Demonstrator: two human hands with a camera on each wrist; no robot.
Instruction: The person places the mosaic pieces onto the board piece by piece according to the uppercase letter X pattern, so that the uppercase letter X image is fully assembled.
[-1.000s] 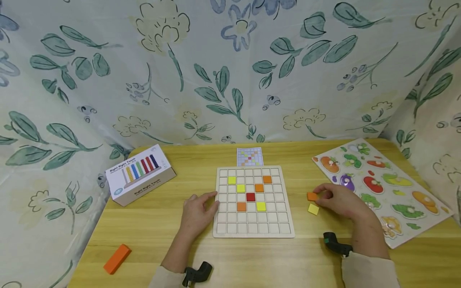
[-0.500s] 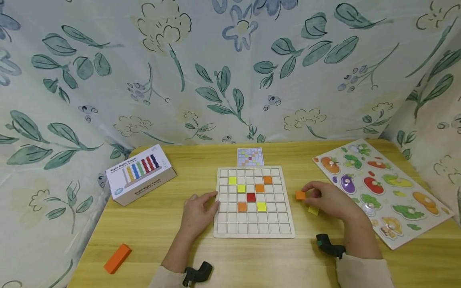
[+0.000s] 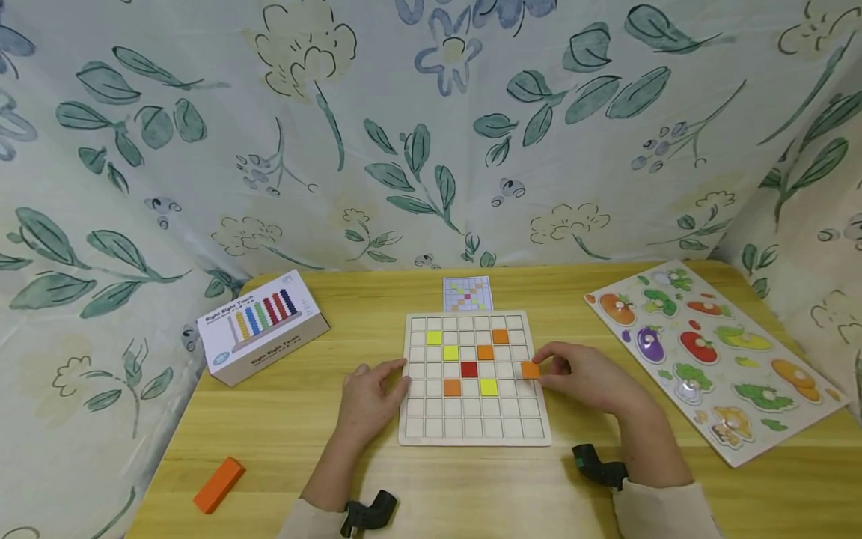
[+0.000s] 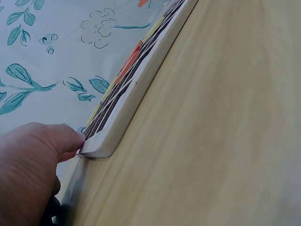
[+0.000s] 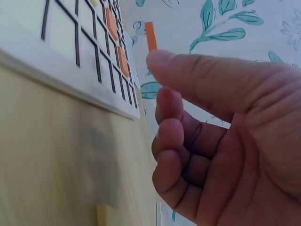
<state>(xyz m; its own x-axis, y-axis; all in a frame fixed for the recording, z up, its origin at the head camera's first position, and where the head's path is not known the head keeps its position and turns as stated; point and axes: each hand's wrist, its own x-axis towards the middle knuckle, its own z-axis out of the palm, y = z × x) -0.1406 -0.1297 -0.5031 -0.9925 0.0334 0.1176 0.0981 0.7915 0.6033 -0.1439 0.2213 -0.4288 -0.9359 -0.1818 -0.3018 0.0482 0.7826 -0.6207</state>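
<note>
Between thumb and fingertips, my right hand (image 3: 589, 376) pinches an orange square tile (image 3: 530, 370) over the right edge of the wooden grid board (image 3: 474, 437). In the right wrist view the tile (image 5: 150, 36) is raised, thin side showing. My left hand (image 3: 369, 400) rests its thumb and index fingertip against the board's left edge; the left wrist view shows the thumb (image 4: 66, 139) at that edge. On the board lie a red tile (image 3: 468, 369) and several yellow and orange tiles. A yellow tile (image 5: 102, 215) on the table is hidden under my right hand in the head view.
A small pattern card (image 3: 468, 293) lies behind the board. At the left stand a white toy box (image 3: 263, 327) and an orange block (image 3: 219, 485). A vegetable puzzle board (image 3: 714, 359) lies at the right. Floral cloth (image 3: 431, 135) hangs behind the table.
My right hand has picked the orange tile up from beside the yellow one and carried it left to the board's right edge. The left hand stays put.
</note>
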